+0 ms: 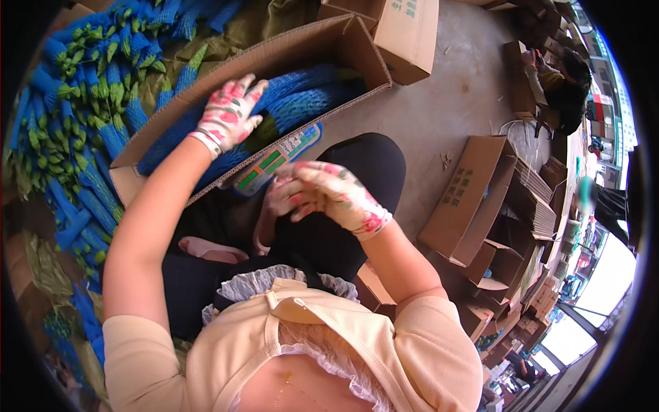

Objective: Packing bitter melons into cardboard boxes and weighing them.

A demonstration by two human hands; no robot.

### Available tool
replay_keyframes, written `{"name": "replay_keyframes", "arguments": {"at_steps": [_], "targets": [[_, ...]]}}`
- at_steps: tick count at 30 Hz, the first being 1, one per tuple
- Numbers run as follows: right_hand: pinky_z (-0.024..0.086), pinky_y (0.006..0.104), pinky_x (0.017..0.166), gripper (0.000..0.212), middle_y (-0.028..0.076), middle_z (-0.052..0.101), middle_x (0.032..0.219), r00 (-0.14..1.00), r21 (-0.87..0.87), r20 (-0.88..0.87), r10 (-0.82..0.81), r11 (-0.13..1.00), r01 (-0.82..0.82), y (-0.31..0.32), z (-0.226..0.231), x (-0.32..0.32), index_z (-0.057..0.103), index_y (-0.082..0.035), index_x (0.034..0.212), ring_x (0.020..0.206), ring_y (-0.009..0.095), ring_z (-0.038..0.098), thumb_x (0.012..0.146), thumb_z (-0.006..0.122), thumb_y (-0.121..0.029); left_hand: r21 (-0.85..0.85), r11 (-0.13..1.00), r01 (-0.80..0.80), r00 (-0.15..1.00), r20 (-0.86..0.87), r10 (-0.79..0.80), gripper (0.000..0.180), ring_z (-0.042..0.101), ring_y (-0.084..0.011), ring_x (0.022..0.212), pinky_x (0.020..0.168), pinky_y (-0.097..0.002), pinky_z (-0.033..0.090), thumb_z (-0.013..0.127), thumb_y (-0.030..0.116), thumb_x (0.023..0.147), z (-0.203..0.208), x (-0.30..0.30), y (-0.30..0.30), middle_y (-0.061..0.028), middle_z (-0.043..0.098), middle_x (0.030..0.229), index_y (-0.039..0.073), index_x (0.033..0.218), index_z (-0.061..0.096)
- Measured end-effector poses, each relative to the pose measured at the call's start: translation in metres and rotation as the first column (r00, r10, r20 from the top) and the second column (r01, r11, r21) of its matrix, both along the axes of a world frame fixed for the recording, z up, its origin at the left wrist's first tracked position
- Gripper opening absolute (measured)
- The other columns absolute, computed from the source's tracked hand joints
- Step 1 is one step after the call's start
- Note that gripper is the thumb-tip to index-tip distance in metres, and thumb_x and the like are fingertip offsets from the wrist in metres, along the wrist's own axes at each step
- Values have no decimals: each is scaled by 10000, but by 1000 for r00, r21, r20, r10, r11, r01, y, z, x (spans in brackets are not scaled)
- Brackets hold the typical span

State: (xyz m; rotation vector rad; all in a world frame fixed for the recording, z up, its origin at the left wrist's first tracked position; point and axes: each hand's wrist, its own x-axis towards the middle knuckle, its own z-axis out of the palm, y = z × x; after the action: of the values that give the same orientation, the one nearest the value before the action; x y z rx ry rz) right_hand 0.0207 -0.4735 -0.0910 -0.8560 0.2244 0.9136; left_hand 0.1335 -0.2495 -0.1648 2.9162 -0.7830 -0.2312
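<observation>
A long open cardboard box (355, 42) lies in front of me, partly filled with long green gourds in blue mesh sleeves (302, 103). Inside it, my left hand (230, 117), in a white glove with a red flower print, rests on the sleeved gourds with its fingers spread. My right hand (336, 196), gloved the same way, hovers over my knee beside a scale (274, 161) with a green display. Its fingers are slightly bent and apart, a little blurred, and nothing shows between them. The box wall hides part of the layer below.
At the left lies a large heap of sleeved gourds (89, 89) on an olive sheet. Another carton (406, 41) stands beyond the box, and an open carton (470, 199) is at the right. A person (566, 86) sits farther off among cartons.
</observation>
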Motion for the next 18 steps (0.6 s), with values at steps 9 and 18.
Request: {"name": "replay_keyframes", "arguments": {"at_steps": [9,18], "targets": [[542,337,712,416,210,657,1002,804,11,363,-471,865,501,-47,23,31,501,66,1209,869,280,670,944,456,-251,-479,865,-152,979,50,200,315,575,-232,1096,952,-320,441,572,134,904,85,-36,105,-129,606,1166,51,1208,588],[542,348,750,377,213,658,1016,776,-17,516,-363,901,433,-13,34,39,508,48,1213,871,280,676,969,416,-224,-636,580,-509,819,-150,554,347,506,-171,1203,1040,-287,366,497,120,973,77,-123,275,-79,546,1298,13,1303,509]]}}
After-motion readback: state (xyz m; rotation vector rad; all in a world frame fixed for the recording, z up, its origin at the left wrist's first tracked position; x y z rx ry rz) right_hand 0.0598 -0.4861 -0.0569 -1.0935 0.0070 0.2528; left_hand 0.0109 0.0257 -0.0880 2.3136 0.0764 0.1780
